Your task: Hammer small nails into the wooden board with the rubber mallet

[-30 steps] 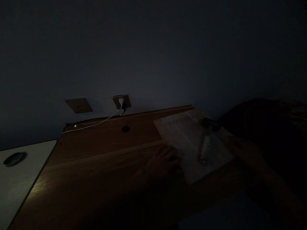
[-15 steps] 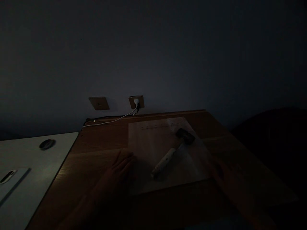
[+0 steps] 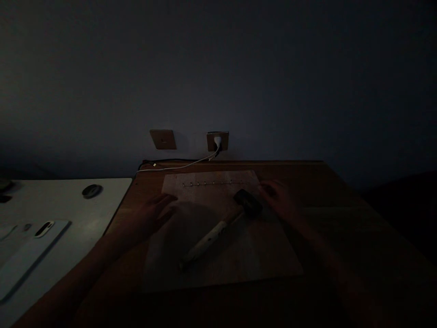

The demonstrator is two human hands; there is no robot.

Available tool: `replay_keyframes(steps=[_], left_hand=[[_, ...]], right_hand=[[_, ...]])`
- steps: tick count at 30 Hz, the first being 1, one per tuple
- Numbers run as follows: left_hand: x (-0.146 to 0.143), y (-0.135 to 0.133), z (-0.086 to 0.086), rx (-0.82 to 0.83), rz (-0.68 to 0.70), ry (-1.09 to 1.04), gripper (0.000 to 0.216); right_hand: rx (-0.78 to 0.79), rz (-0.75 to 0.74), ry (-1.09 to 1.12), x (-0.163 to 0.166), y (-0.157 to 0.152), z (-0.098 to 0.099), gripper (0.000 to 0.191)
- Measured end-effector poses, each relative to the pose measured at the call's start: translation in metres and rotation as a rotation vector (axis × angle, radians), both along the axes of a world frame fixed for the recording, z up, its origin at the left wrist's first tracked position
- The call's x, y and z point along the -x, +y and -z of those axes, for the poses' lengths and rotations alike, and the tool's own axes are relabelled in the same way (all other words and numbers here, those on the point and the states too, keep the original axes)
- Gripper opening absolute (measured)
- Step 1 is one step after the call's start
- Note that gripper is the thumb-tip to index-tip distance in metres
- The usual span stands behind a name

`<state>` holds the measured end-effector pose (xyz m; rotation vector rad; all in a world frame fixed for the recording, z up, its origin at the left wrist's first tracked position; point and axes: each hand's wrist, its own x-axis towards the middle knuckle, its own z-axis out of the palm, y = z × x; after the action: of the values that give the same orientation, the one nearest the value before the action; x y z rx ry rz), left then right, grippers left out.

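Observation:
The scene is very dark. A pale flat board (image 3: 205, 214) lies on the wooden table, with a row of several small upright metal pieces (image 3: 205, 183), like nails, near its far edge. On the board rests a hammer (image 3: 208, 237), its black head toward the far right and its light handle slanting to the near left. My left hand (image 3: 155, 213) reaches over the board's left edge, fingers stretched and thumb apart, holding nothing. At the board's far right corner is my right hand (image 3: 278, 198), fingers extended against the edge.
A white surface (image 3: 112, 196) adjoins the wooden table (image 3: 327, 196) on the left. It carries a phone (image 3: 34, 255) and a round dark object (image 3: 92, 191). Behind, a white cable (image 3: 184, 166) runs to a plug in the wall socket (image 3: 223, 142).
The board with the hammer has shifted left on the table and turned slightly. Both hands have moved toward its far end. The view has swung left.

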<state>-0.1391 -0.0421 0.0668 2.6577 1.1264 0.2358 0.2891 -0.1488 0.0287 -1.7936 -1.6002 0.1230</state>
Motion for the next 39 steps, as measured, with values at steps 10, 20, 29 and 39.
replay_keyframes(steps=[10,20,29,39], left_hand=[[-0.067,0.093,0.026,-0.031,0.151,-0.111,0.031],[-0.082,0.088,0.008,0.052,0.198,-0.049,0.027],[-0.091,0.084,0.008,-0.015,0.092,-0.084,0.012],[-0.105,0.09,0.02,-0.02,0.2,-0.177,0.023]], right_hand=[[0.219,-0.255,-0.143,0.014,0.089,0.003,0.014],[0.379,-0.398,-0.285,0.039,0.107,-0.028,0.013],[0.427,-0.415,-0.328,0.067,0.116,-0.037,0.018],[0.419,-0.397,-0.338,0.092,0.118,-0.053,0.019]])
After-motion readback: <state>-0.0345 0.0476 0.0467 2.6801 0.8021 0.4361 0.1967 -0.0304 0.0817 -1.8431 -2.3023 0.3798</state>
